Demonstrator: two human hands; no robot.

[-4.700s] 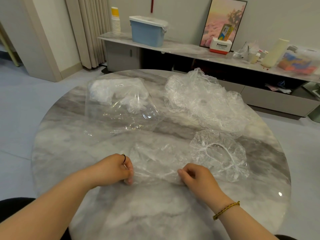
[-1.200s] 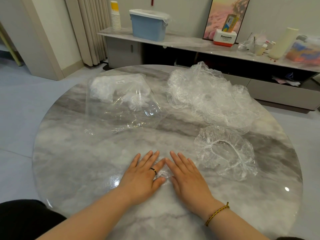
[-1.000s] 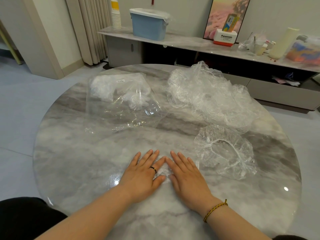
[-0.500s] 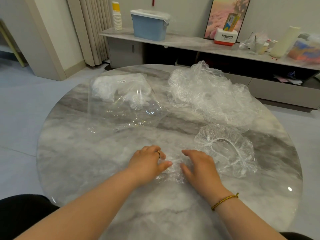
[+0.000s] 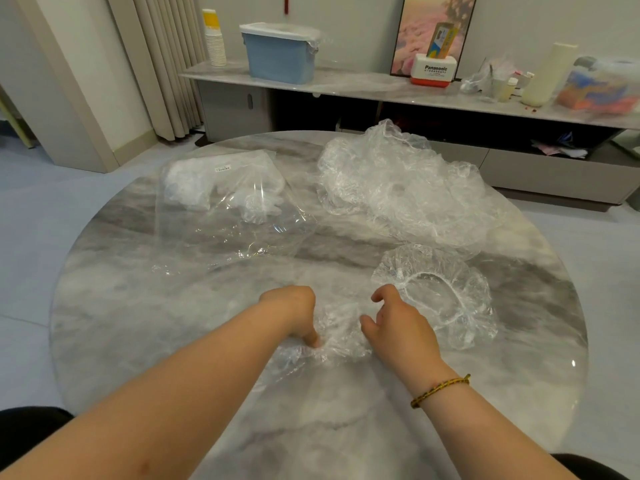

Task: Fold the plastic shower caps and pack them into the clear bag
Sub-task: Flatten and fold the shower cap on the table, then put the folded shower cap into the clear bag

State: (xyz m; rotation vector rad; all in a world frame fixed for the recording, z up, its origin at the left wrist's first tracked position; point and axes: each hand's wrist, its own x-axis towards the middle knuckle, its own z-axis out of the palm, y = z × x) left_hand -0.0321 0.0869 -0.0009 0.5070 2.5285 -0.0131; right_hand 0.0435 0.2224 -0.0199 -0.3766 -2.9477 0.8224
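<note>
A folded, crumpled clear shower cap (image 5: 341, 336) lies on the marble table (image 5: 166, 306) in front of me. My left hand (image 5: 294, 311) grips its left side, fingers curled and thumb pressed down into the plastic. My right hand (image 5: 394, 327) sits at its right edge with loosely curled fingers raised and only the thumb by the plastic. An unfolded shower cap (image 5: 436, 292) lies just right of my right hand. A pile of shower caps (image 5: 398, 188) sits at the back right. The clear bag (image 5: 228, 216) lies at the back left, with white folded caps in its far end.
Behind the table runs a low marble sideboard (image 5: 363, 86) with a blue lidded bin (image 5: 278, 53), stacked paper cups (image 5: 214, 41), a framed picture and a battery box. Curtains hang at the back left. The near table edge is by my lap.
Both hands were pressing flat on the folded cap; they have since curled up and bunched it. The left hand now grips it, and the right hand's fingers have lifted.
</note>
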